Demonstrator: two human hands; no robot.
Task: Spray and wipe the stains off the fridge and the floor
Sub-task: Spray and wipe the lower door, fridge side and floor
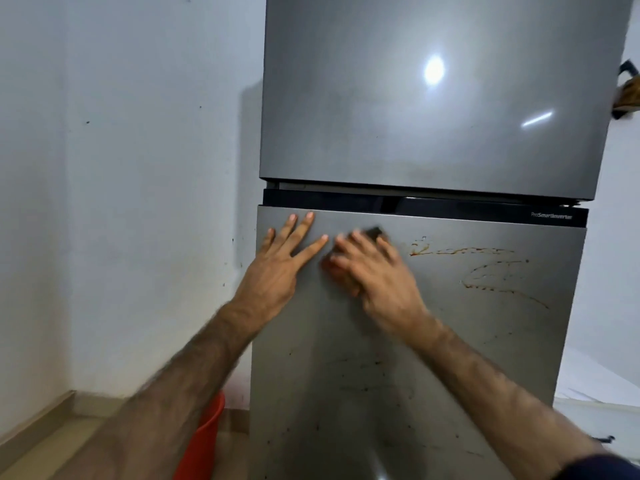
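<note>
A grey two-door fridge (pixel 433 133) fills the view. My left hand (pixel 284 265) lies flat with spread fingers on the upper left of the lower door. Beside it my right hand (pixel 374 271) presses a dark wiping pad (pixel 375 233) against the door; the hand is blurred and hides most of the pad. Brown streaky stains (pixel 485 268) run across the door to the right of my right hand. Fainter dark specks and smears (pixel 374 382) mark the door lower down.
A red bucket (pixel 204 441) stands on the tiled floor (pixel 48 445) left of the fridge, partly behind my left forearm. A white wall (pixel 121 168) closes the left side. A dark object (pixel 627 95) pokes out past the fridge's right edge.
</note>
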